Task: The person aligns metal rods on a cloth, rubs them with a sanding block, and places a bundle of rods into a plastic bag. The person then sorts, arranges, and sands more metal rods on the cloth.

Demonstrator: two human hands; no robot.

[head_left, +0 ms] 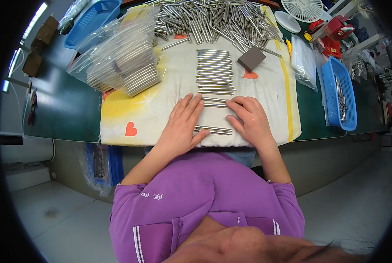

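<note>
Dozens of bagged rods (141, 79) are lying at left, apparently done; the left hand (180, 125), loosely spread, is touching near rods (215, 102) mid-bench (64, 120); beyond, a neat row (214, 70) is lying straight, a far heap (213, 19) seemingly remaining, all slim, gleaming silver; the right hand (252, 120), half-curled, is touching the near rods' right ends, any grip unclear.

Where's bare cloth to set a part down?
Left: cloth between bagged rods and left hand. Right: cloth between dark block, right hand and yellow stripe. Crowded: far end, under loose rod pile; centre, with rod row and rods between hands.
</note>
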